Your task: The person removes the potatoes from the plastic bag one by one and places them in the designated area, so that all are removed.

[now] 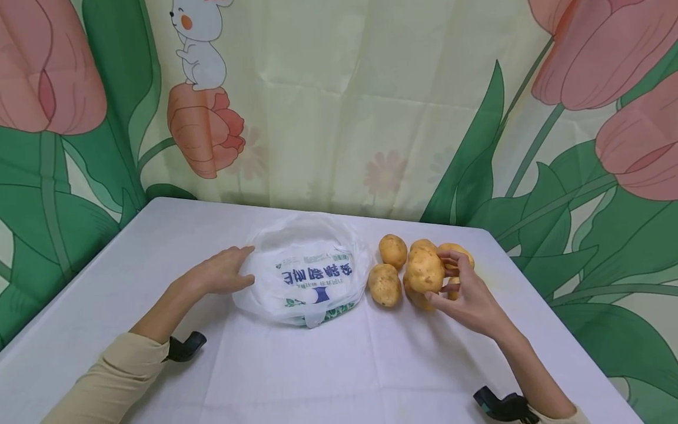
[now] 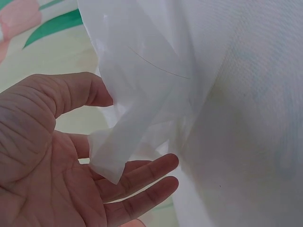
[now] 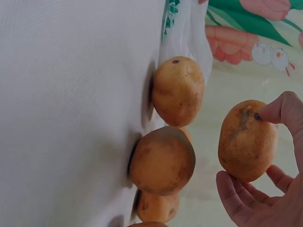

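A white plastic bag (image 1: pixel 328 297) with blue and green print lies at the middle of the table, its mouth spread in a ring. My left hand (image 1: pixel 225 272) is at the bag's left rim, thumb and fingers apart. In the left wrist view, a loose flap of the bag (image 2: pixel 116 153) lies across the fingers without being pinched. On the right, my right hand (image 1: pixel 468 300) holds a potato (image 3: pixel 248 142) between thumb and fingertips, lifted above the other potatoes. That potato has a dark blemish near the thumb.
Beside the bag's right edge sits a potato (image 1: pixel 384 285), with another potato (image 1: pixel 393 251) behind it. Several more cluster around the right hand, partly hidden by it. The table (image 1: pixel 296 377) has a white cloth; a printed curtain (image 1: pixel 339 106) hangs behind.
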{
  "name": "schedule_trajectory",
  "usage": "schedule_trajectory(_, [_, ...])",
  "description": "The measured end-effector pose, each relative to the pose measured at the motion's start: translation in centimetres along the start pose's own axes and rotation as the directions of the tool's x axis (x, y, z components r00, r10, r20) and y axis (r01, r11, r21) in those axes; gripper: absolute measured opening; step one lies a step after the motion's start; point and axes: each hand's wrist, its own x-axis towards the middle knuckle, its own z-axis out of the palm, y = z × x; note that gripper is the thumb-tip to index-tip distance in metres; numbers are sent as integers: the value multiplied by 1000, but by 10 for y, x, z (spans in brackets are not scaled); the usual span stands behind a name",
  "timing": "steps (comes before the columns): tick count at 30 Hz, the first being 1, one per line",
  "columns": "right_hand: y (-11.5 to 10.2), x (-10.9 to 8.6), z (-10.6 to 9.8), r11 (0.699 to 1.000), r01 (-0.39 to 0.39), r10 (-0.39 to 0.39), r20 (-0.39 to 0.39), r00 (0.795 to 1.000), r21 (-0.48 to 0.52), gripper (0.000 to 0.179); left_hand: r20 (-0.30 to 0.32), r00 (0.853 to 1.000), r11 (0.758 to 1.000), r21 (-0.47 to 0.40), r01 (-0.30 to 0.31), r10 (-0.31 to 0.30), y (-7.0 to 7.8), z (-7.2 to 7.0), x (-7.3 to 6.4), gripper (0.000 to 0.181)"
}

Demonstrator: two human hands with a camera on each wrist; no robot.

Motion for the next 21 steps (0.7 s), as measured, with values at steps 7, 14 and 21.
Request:
schedule_trajectory(7, [7,-7,-8,1000,-2,2,33,999,-12,83,10,1000,1000,1,12,-12,0,0,1,72])
schedule_trajectory(14, [18,-13,-14,1000,4,-4,29,1000,-14,86,14,1000,1000,-4,25,-25,1,0,2,73])
schedule_trajectory(21, [29,-16,-22,999,24,-24,2,1000,-46,87,16,999,999,-12,32,-32,0,2,3,73])
